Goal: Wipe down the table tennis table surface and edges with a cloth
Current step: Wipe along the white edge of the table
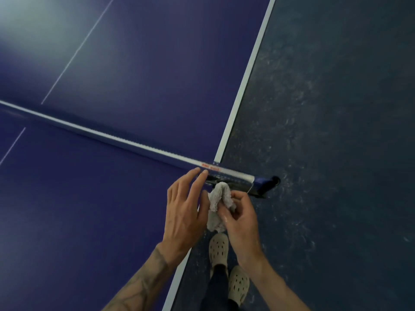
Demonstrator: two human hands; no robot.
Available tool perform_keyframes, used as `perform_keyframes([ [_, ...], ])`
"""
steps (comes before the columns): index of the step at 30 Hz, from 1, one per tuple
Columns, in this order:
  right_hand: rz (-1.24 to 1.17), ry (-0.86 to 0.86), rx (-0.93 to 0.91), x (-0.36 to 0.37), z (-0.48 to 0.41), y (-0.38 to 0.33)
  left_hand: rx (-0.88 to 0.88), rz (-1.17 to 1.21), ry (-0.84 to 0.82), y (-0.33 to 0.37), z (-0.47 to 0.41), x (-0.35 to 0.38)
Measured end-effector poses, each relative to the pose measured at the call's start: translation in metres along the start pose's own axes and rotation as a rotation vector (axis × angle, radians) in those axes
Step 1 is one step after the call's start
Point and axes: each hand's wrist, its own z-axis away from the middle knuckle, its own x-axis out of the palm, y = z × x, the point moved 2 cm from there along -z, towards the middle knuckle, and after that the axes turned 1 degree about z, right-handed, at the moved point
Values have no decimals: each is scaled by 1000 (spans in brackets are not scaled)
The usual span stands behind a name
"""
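- Your left hand lies over the table's right edge. Its grip is apart, fingers straight, with the fingertips at the net's top band.
- Your right hand has its grip clamped on the cloth, fingers curled.
- The cloth is bunched between both hands, at the table's right edge, just below the net clamp.
- Your shoes are on the floor beside the table.

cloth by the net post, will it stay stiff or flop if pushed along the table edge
Probably floppy: the cloth bunches into soft folds and droops below the right hand pinching it. Its fluffy pile suggests it is light and would drag rather than slide along the white table edge. It likely needs pressing flat to wipe evenly.
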Motion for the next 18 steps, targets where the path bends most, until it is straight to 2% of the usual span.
perform_keyframes([
  [5, 14, -20, -161, -7, -33, -96, 73, 43, 61, 33, -92, -16],
  [9, 74, 45, -222, -31, -91, -129, 71, 11, -4, 46, -146, -4],
  [13, 159, 73, -134, -57, -150, -118, -6, -42, -126, 41, -182, 23],
  [18, 235, -35, 98, -74, -209, -53, -125, -146, -267, 18, -211, 77],
])
